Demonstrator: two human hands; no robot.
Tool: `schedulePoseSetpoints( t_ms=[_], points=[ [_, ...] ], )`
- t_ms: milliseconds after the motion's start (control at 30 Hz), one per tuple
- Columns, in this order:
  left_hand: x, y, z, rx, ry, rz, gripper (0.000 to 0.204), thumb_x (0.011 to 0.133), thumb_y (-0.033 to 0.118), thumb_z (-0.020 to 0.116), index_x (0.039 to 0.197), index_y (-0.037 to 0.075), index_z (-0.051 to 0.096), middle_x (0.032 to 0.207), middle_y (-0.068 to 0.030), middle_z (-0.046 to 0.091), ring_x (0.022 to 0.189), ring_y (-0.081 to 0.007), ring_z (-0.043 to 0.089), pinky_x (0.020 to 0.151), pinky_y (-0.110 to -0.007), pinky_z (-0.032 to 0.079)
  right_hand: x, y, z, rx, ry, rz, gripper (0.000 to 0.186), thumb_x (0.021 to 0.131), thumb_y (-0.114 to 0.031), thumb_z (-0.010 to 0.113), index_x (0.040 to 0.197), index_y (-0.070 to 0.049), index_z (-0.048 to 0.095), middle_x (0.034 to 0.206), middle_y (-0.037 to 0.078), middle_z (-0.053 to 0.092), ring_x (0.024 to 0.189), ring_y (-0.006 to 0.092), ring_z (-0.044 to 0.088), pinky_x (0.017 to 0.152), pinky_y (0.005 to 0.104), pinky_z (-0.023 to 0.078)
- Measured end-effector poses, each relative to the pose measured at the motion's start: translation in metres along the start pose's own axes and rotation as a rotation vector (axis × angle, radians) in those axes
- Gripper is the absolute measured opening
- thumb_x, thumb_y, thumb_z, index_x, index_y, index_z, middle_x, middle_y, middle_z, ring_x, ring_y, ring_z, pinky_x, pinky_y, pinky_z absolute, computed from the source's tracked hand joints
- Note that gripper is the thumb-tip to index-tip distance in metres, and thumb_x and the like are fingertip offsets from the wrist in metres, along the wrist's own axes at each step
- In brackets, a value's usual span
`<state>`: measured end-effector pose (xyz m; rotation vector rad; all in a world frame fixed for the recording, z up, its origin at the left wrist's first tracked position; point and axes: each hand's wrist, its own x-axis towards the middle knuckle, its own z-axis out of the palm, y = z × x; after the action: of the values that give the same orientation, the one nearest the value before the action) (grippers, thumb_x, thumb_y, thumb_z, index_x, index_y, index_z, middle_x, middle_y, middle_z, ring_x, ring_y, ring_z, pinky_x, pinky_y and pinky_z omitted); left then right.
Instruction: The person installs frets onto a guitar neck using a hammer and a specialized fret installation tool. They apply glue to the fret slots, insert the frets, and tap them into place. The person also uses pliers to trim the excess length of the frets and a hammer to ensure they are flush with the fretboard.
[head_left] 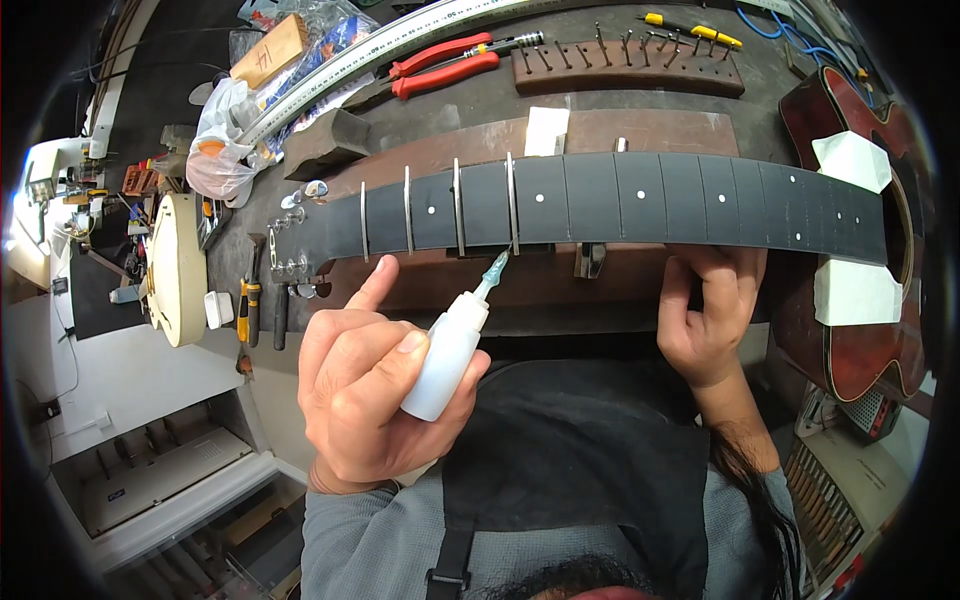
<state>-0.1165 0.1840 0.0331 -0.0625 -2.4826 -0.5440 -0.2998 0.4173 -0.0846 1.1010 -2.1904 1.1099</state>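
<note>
My left hand is closed round a white squeeze bottle, index finger raised; the bottle's pale blue nozzle reaches the near edge of the dark guitar fingerboard, at a metal fret. A few metal frets stand toward the headstock on the left; the slots to the right show no metal. My right hand has curled fingers at the neck's underside, their tips partly hidden by it. The guitar's red body is at the right, with white tape beside the fingerboard.
Beyond the neck lie red-handled cutters, a long ruler, a wooden block of pins, a dark shaped block and plastic bags. At left are a cream guitar body, yellow-handled tools and a white cabinet.
</note>
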Motion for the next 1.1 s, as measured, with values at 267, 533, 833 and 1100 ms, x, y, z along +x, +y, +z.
schedulePoseSetpoints(
  t_ms=[267,533,833,1100],
  points=[
    [-0.001,0.001,-0.001,-0.003,-0.003,0.000,0.047,0.094,0.015,0.089,0.129,0.006,0.059,0.091,-0.0114,0.066,0.084,-0.0227,0.058,0.103,-0.070,0.060,0.000,0.000,0.000,0.004,-0.002,-0.003,0.039,0.078,0.007,0.074,0.115,-0.007,0.074,0.116,0.016,0.068,0.103,0.0412,0.063,0.092,0.0499,0.048],
    [0.006,-0.008,-0.001,-0.126,0.065,-0.006,0.042,0.097,0.014,0.085,0.127,0.003,0.059,0.092,-0.0126,0.064,0.086,-0.0213,0.057,0.105,-0.072,0.057,0.000,-0.003,-0.005,-0.002,-0.047,0.009,0.033,0.084,0.011,0.071,0.114,-0.003,0.070,0.120,0.019,0.064,0.112,0.0415,0.061,0.102,0.0514,0.048],
    [0.022,-0.025,0.020,-0.098,0.127,0.004,0.054,0.083,0.002,0.093,0.127,0.003,0.061,0.096,-0.0133,0.071,0.084,-0.0244,0.063,0.099,-0.056,0.065,-0.004,0.000,-0.003,0.025,-0.022,0.044,0.040,0.079,0.007,0.074,0.117,-0.006,0.074,0.129,0.021,0.066,0.119,0.0468,0.061,0.104,0.0553,0.048],
    [0.025,-0.027,0.021,-0.077,0.121,0.008,0.053,0.083,0.003,0.094,0.124,0.002,0.060,0.095,-0.0145,0.071,0.082,-0.0251,0.062,0.098,-0.055,0.066,-0.004,0.000,-0.004,0.025,-0.036,0.041,0.040,0.079,0.007,0.074,0.117,-0.004,0.074,0.133,0.023,0.065,0.125,0.0494,0.060,0.109,0.0578,0.047]
  ],
)
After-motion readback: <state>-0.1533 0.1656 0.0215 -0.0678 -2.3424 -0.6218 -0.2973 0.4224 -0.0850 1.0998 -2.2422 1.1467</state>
